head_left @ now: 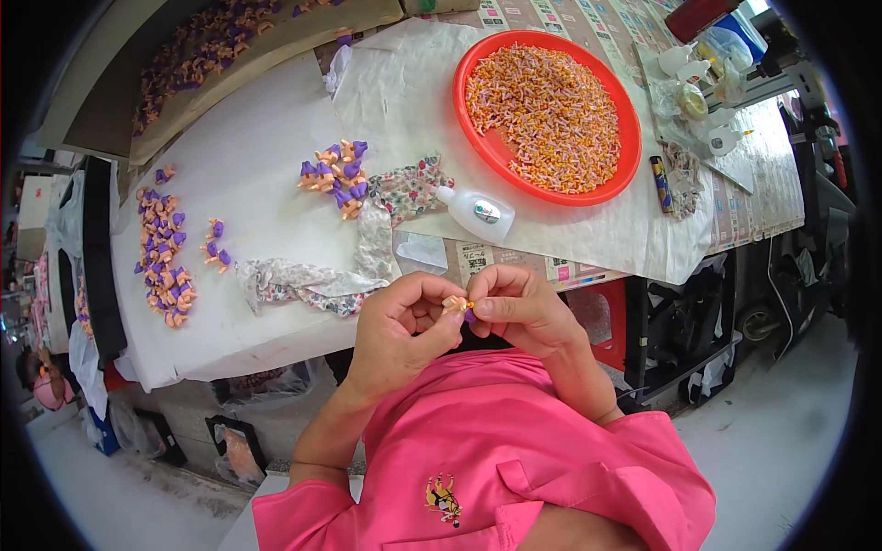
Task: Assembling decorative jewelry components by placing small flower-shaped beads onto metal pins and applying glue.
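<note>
My left hand pinches a small flesh-coloured and purple plastic figure in front of my chest, just off the table edge. From the other side my right hand has thumb and forefinger closed on a tiny orange piece, which touches the figure. Fingers hide part of both. A white squeeze bottle with a narrow tip lies just beyond my hands, beside a strip of floral cloth. Further off is a red round tray holding many tiny orange and pale pink pieces.
A heap of similar figures sits mid-table, with a longer row at the left and a large box of more behind. Glue bottles and a dark blue tube stand or lie at the right. Crates are under the table.
</note>
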A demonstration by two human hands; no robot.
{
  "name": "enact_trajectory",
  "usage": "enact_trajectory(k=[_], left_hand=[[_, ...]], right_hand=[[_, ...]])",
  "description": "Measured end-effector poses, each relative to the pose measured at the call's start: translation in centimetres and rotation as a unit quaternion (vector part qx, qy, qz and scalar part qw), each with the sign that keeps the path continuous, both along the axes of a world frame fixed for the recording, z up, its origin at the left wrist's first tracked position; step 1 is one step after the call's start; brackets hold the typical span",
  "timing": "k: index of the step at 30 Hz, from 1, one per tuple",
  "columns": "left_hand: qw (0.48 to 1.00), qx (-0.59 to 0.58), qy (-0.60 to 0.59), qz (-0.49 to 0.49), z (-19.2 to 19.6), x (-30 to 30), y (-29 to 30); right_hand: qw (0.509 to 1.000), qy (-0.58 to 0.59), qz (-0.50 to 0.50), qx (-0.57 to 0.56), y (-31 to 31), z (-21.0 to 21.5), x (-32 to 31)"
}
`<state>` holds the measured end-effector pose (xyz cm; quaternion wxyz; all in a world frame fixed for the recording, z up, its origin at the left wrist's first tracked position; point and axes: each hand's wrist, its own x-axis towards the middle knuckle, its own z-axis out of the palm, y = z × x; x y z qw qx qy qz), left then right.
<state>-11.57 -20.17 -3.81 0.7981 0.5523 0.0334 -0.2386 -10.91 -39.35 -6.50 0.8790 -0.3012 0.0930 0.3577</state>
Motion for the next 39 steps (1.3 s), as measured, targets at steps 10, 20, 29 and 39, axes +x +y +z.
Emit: enact_trajectory(k=[10,20,29,39], left_hand=[[1.000,-0.011,0.004,0.001,0.0,0.3,-0.3],[0.998,-0.055,0.029,-0.001,-0.2,0.8,-0.3],[0.994,-0.099,0.043,0.010,-0.1,0.3,-0.6],[0.991,-0.130,0.021,0.024,-0.6,-0.4,-0.7]], right_hand=[[1.000,-0.015,-0.003,-0.001,-0.3,0.0,0.6],[0.996,-0.057,-0.040,-0.059,-0.3,1.0,0.1],[0.880,-0.336,-0.109,-0.317,0.4,2.1,-0.7],[0.816,-0.418,-0.113,-0.381,0.4,2.0,-1.0]])
